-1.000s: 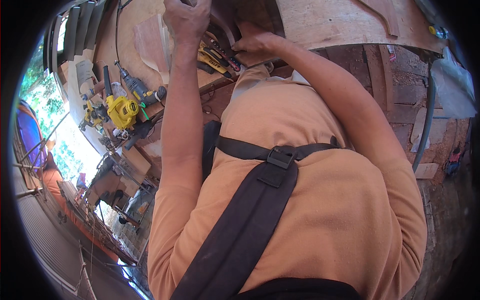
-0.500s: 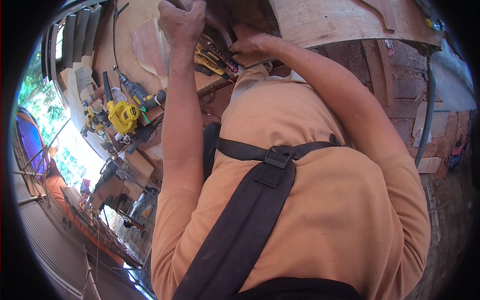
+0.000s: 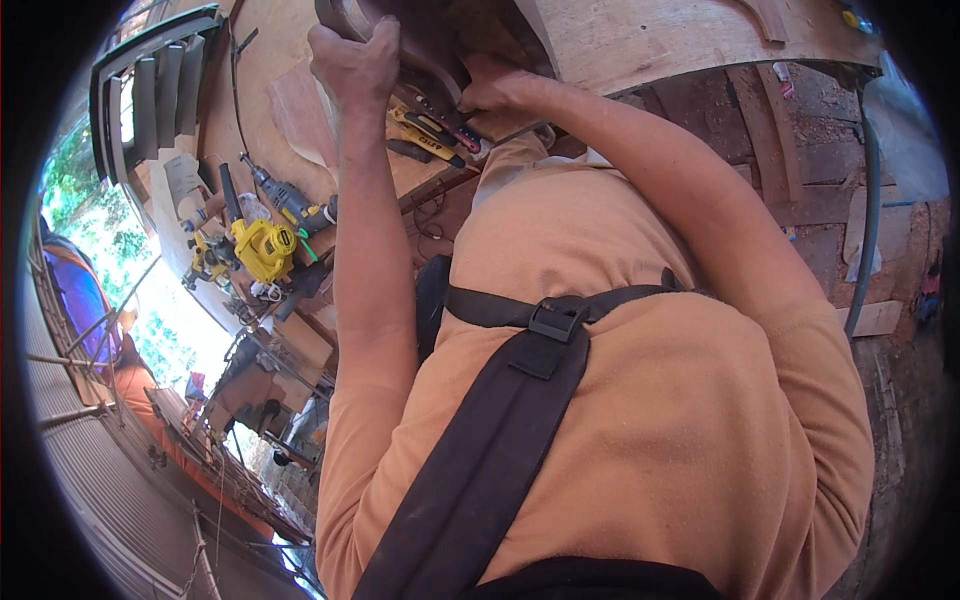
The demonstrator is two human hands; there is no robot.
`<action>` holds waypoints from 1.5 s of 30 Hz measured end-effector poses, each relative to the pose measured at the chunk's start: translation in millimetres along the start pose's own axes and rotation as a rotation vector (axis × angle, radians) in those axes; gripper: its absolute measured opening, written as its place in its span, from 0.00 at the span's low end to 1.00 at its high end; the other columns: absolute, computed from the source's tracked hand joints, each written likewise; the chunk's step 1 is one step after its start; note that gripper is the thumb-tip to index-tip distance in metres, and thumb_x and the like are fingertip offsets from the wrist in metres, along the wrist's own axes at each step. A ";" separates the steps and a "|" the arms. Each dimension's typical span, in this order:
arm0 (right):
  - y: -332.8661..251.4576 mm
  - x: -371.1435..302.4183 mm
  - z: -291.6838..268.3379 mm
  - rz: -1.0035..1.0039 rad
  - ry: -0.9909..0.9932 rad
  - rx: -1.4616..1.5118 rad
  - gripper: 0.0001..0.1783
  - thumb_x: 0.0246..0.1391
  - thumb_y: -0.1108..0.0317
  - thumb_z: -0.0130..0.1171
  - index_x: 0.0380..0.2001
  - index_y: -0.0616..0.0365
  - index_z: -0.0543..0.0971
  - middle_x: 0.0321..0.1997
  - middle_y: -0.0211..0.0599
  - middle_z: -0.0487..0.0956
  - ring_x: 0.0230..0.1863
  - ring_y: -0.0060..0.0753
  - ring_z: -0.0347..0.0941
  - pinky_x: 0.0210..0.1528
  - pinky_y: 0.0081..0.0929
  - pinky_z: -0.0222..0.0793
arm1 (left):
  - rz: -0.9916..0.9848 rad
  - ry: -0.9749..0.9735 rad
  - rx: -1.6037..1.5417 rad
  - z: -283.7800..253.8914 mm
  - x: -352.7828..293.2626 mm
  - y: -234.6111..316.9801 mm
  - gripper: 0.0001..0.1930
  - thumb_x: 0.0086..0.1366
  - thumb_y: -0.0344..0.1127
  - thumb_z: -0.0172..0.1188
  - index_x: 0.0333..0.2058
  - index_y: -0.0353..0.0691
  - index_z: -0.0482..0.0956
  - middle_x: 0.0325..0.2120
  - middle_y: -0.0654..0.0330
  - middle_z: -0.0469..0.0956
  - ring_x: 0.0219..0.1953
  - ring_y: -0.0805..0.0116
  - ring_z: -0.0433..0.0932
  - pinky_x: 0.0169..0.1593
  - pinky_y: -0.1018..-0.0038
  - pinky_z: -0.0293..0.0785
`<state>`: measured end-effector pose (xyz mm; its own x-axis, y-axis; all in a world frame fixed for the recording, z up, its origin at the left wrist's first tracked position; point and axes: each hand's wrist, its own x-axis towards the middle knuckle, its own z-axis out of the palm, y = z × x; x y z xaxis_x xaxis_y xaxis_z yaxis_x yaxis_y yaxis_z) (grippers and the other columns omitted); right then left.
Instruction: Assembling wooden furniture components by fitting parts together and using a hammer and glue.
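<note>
With left hand (image 3: 355, 65) clasped on the dark curved piece (image 3: 424, 38) and right hand (image 3: 493, 86) at its lower right, grip impossible to tell, support both sides evenly.

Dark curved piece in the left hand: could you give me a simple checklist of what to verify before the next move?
1. Left hand closed on the dark curved piece: ok.
2. Right hand gripping it too: cannot tell; the hand is close against it, fingers partly hidden.
3. Whole piece in view: not ok; the picture's upper edge cuts it off.
4. Space between the forearms free of tools: not ok; a yellow-and-black hand tool lies there.
5. Yellow blower and grey power tool apart from both hands: ok; both lie left of the left forearm.
</note>
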<state>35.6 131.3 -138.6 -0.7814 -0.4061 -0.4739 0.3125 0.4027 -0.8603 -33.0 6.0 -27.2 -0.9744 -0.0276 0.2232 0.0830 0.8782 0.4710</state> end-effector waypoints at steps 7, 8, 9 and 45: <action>-7.1 -7.8 -9.7 0.041 0.002 0.003 0.44 0.34 0.67 0.71 0.59 0.61 0.67 0.48 0.56 0.80 0.49 0.53 0.78 0.52 0.37 0.74 | -0.009 -0.038 -0.033 1.1 3.5 6.8 0.28 0.43 0.42 0.72 0.33 0.24 0.72 0.30 0.40 0.80 0.35 0.46 0.82 0.43 0.61 0.77; -5.4 -6.2 -7.4 0.033 0.017 -0.006 0.44 0.34 0.66 0.72 0.58 0.61 0.68 0.47 0.55 0.80 0.50 0.53 0.78 0.52 0.37 0.74 | -0.001 -0.039 -0.030 0.6 4.0 6.9 0.28 0.43 0.42 0.72 0.33 0.24 0.72 0.30 0.40 0.80 0.35 0.46 0.82 0.43 0.61 0.77; -3.7 -4.0 -5.3 0.026 0.032 -0.017 0.43 0.33 0.66 0.72 0.58 0.60 0.69 0.47 0.55 0.80 0.50 0.52 0.77 0.52 0.37 0.74 | -0.003 -0.040 -0.044 0.3 4.5 7.1 0.27 0.43 0.42 0.72 0.33 0.24 0.72 0.30 0.40 0.80 0.35 0.47 0.82 0.43 0.61 0.77; 21.5 8.0 6.4 -0.163 -0.011 -0.212 0.21 0.38 0.62 0.67 0.35 0.65 0.81 0.38 0.56 0.80 0.42 0.51 0.79 0.45 0.39 0.75 | -0.070 -0.101 -0.159 -1.2 1.9 8.7 0.24 0.45 0.36 0.72 0.37 0.27 0.73 0.33 0.45 0.80 0.36 0.54 0.81 0.42 0.64 0.76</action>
<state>39.5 131.5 -162.1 -0.8061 -0.4877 -0.3352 0.0622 0.4935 -0.8675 -33.9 13.0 -21.6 -0.9943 -0.0307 0.1020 0.0385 0.7890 0.6132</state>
